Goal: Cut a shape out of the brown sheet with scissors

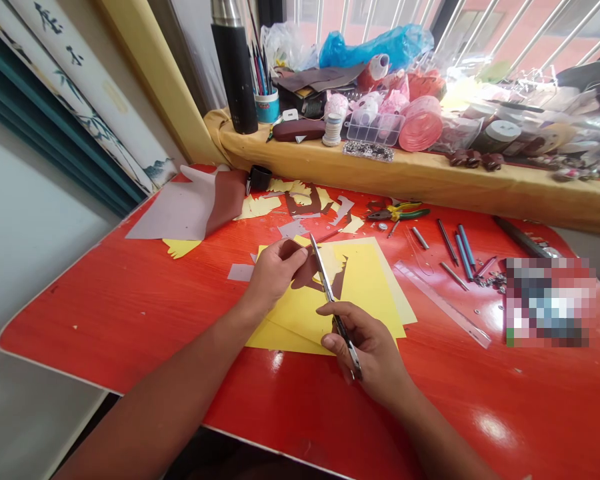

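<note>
My right hand point(367, 347) is closed around the handles of a pair of scissors point(324, 272), whose blades point away from me and look nearly together. Between the thumb and fingers of my left hand point(280, 267) is a small brown piece of leather-like sheet point(306, 272), right beside the blades. Whether the blades touch it I cannot tell. Below both hands lie overlapping sheets of yellow paper point(370, 287). A dark brown offcut point(339, 285) with a pale yellow scrap rests on top of them.
Scraps point(300, 197) litter the table's back. A larger brown sheet point(180, 207) lies at left. Pliers point(397, 212), a clear ruler point(445, 303), pens point(465, 250) and small metal parts point(493, 281) lie at right. A black flask point(235, 73) stands on the crowded sill.
</note>
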The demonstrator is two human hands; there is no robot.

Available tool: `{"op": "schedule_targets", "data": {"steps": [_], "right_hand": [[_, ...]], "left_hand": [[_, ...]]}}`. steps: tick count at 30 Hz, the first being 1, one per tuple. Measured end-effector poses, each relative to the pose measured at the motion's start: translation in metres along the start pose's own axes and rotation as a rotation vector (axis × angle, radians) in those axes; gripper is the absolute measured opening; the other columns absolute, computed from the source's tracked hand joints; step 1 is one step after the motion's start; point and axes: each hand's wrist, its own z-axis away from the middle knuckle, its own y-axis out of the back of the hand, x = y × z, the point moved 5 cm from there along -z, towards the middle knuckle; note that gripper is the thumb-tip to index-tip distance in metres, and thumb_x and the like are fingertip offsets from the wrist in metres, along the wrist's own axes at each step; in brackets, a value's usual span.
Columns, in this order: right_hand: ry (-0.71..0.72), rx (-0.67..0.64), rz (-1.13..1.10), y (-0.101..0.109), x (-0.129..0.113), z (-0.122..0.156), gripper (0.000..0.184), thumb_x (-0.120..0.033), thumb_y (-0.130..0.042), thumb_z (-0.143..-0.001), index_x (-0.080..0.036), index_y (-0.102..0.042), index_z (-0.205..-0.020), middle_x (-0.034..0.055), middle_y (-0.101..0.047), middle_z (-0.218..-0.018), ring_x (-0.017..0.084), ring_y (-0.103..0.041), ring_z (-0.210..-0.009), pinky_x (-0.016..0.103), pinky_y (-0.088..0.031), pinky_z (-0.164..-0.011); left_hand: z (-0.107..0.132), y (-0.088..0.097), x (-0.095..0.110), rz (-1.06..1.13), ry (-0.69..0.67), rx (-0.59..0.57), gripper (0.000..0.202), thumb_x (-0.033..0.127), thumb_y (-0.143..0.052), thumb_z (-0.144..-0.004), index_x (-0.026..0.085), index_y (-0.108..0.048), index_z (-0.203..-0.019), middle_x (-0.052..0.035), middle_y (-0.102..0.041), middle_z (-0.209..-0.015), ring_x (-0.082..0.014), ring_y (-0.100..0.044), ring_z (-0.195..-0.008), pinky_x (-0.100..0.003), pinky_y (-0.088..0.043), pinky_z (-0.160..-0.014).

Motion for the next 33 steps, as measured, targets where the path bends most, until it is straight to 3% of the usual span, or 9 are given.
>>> {"op": "schedule_targets", "data": {"steps": [6,14,19,23,26,33], "right_hand": [[0.018,-0.008,-0.032,0.001,0.000,0.001,0.040,-0.052,-0.083,-0.099,-0.023,-0.074,-0.125,-0.0108,-0.052,-0.061,0.011,-0.049,-0.040,0.027,-0.036,-0.046],[-0.017,-0.019,0.018,-0.002,0.001,0.000,0.049,-0.058,-0.086,-0.097,-0.022,-0.073,-0.127,-0.0099,-0.052,-0.063,0.012,-0.050,-0.044,0.027,-0.037,-0.048],[-0.008,-0.005,0.019,-0.002,0.003,-0.001,0.043,-0.054,-0.084,-0.098,-0.022,-0.074,-0.125,-0.0105,-0.051,-0.060,0.012,-0.049,-0.042,0.027,-0.037,-0.047],[0.020,0.054,0.001,0.003,0.003,-0.001,0.036,-0.048,-0.082,-0.098,-0.023,-0.074,-0.123,-0.0111,-0.051,-0.062,0.011,-0.051,-0.039,0.026,-0.038,-0.046],[0.011,0.096,-0.019,0.007,0.003,0.000,0.036,-0.049,-0.083,-0.099,-0.025,-0.073,-0.123,-0.0115,-0.048,-0.065,0.010,-0.053,-0.038,0.025,-0.038,-0.044],[-0.031,0.214,-0.026,0.013,0.001,-0.004,0.052,-0.066,-0.081,-0.096,-0.022,-0.073,-0.123,-0.0123,-0.044,-0.064,0.011,-0.054,-0.037,0.024,-0.039,-0.041]], "left_hand": [[0.000,0.002,0.000,0.003,0.007,0.018,0.025,0.038,-0.075,-0.088,0.022,-0.062,-0.074,0.0027,-0.062,-0.070,-0.0147,-0.053,-0.066,-0.029,-0.042,-0.063],[0.001,-0.002,0.003,0.045,0.011,-0.009,0.029,0.040,-0.076,-0.091,0.023,-0.060,-0.073,0.0038,-0.057,-0.060,-0.0142,-0.048,-0.059,-0.030,-0.038,-0.060],[0.001,-0.005,0.002,0.071,0.016,-0.054,0.032,0.040,-0.074,-0.094,0.023,-0.057,-0.072,0.0058,-0.052,-0.055,-0.0127,-0.044,-0.055,-0.029,-0.035,-0.058],[0.000,-0.002,-0.003,0.108,0.018,-0.014,0.034,0.045,-0.081,-0.091,0.022,-0.062,-0.073,0.0046,-0.056,-0.062,-0.0128,-0.047,-0.060,-0.029,-0.038,-0.059],[-0.002,-0.001,-0.009,0.211,0.045,0.014,0.034,0.049,-0.088,-0.087,0.020,-0.072,-0.081,0.0013,-0.067,-0.074,-0.0144,-0.056,-0.069,-0.028,-0.045,-0.066],[-0.004,-0.005,-0.019,0.399,0.157,0.007,0.038,0.047,-0.098,-0.075,0.018,-0.081,-0.093,-0.0025,-0.076,-0.087,-0.0158,-0.063,-0.075,-0.029,-0.050,-0.069]]}}
